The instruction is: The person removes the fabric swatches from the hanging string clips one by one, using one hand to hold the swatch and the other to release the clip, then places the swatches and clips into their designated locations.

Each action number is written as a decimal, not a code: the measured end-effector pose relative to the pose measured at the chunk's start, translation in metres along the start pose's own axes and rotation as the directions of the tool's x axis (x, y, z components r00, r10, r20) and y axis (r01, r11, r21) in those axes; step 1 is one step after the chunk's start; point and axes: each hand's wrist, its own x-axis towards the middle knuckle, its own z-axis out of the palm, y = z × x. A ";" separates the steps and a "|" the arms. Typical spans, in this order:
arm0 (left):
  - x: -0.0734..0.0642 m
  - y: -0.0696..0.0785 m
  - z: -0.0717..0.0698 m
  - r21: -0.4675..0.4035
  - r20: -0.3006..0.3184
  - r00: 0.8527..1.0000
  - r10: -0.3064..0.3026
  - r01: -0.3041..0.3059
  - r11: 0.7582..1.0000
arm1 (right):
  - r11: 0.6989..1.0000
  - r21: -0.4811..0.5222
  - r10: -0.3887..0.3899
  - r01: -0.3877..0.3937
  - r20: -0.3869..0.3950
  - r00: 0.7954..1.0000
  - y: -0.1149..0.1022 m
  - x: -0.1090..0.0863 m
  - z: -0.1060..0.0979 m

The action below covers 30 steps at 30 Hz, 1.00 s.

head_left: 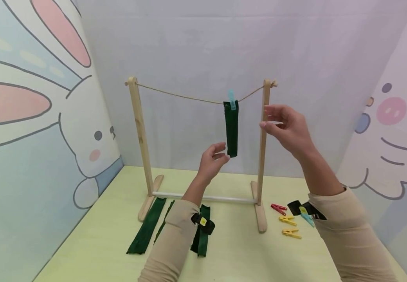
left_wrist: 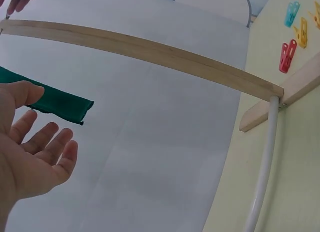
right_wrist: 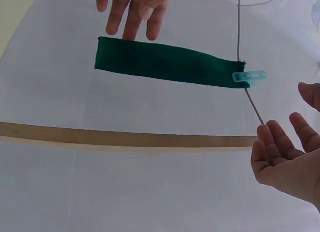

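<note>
A dark green cloth strip (head_left: 232, 131) hangs from a string (head_left: 182, 96), held at its top by a light blue clothespin (head_left: 232, 101). Beside the strip's lower end is my left hand (head_left: 211, 162), its fingers loosely spread and gripping nothing. In the left wrist view, the thumb of that left hand (left_wrist: 35, 152) overlaps the strip (left_wrist: 62, 103); whether it touches cannot be told. My right hand (head_left: 289, 129) is at the right wooden post (head_left: 263, 156), in front of it in the head view, with thumb and fingers apart and nothing between them.
Several green strips (head_left: 147, 227) lie on the pale yellow table (head_left: 238, 254), partly hidden by my left sleeve. At the right lie a red clothespin (head_left: 279, 208), yellow clothespins (head_left: 288, 220) and a blue clothespin (head_left: 307, 219). A white rod (head_left: 207, 197) joins the two posts low down.
</note>
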 end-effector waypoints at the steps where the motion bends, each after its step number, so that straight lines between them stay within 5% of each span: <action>1: 0.001 0.000 0.002 0.000 -0.004 1.000 -0.004 0.004 1.000 | 1.000 -0.002 0.000 0.000 -0.002 1.000 -0.001 0.002 0.001; 9: 0.012 -0.002 0.012 0.082 -0.032 0.996 -0.081 0.083 0.993 | 0.999 -0.038 0.001 0.000 0.016 1.000 -0.008 0.024 0.007; 16: 0.017 -0.002 0.016 0.080 -0.069 0.997 -0.043 0.048 0.996 | 1.000 -0.003 0.011 -0.011 0.038 0.999 -0.013 0.040 0.009; 26: 0.015 0.008 0.023 -0.045 -0.145 0.978 -0.153 0.148 0.988 | 0.972 0.218 0.077 -0.090 0.067 0.995 -0.013 0.055 0.019; 30: 0.013 0.010 0.021 -0.055 -0.140 0.976 -0.168 0.161 0.985 | 0.973 0.208 0.085 -0.101 0.089 0.992 -0.013 0.063 0.027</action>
